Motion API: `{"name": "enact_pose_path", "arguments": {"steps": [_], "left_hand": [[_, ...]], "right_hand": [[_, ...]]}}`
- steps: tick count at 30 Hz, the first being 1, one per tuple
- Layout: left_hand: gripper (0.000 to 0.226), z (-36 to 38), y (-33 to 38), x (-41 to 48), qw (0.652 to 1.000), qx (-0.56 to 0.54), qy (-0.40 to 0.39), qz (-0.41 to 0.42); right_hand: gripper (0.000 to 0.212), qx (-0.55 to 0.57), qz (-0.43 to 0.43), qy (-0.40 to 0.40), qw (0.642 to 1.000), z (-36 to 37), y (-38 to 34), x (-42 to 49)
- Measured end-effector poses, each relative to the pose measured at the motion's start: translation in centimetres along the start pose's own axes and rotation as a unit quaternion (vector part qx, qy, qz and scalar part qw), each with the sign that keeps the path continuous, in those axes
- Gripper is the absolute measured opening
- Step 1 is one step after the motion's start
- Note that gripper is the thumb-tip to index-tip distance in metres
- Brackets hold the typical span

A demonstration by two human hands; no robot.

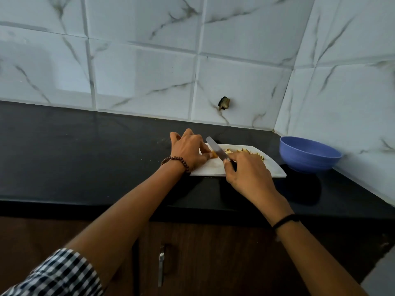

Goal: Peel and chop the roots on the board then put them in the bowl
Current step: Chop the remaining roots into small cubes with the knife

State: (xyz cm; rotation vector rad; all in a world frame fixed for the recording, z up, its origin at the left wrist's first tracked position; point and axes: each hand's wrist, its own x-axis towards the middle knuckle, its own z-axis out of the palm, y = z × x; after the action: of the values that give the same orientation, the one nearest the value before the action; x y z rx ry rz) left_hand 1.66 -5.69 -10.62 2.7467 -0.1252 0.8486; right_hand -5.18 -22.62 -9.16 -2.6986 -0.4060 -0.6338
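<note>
Chopping step. At the left end of the board [210, 168], the left hand [189, 149] is shown with fingers curled down, pinning the uncut root [213, 155] against the board. Just right of it, over the middle of the board, the knife [215, 150] is held tilted, its handle wrapped by the closed fingers of the right hand [249, 176]. Cut pieces [243, 150] are scattered along the far right part of the board. Beyond the board's right end stands the bowl [307, 162]; its contents cannot be told. Transfer is judged not yet begun. For the next cut, the blade must be lowered just beside the tucked left fingertips.
</note>
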Motion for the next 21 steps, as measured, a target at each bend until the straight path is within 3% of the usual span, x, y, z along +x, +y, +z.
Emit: {"name": "enact_pose_path", "arguments": {"steps": [7,15,21], "left_hand": [[0.030,0.0,-0.1,-0.1,1.000,0.011,0.010,0.003],[0.026,-0.8,0.4,-0.7,1.000,0.010,0.003,0.006],[0.025,-1.0,0.4,-0.9,1.000,0.014,0.008,-0.014]], "right_hand": [[0.023,-0.060,-0.021,-0.038,0.997,-0.6,-1.4,0.4],[0.025,-0.057,-0.012,-0.100,0.993,-2.5,0.0,-1.4],[0.030,-0.011,-0.017,-0.101,0.995,-5.7,1.2,-2.2]]}}
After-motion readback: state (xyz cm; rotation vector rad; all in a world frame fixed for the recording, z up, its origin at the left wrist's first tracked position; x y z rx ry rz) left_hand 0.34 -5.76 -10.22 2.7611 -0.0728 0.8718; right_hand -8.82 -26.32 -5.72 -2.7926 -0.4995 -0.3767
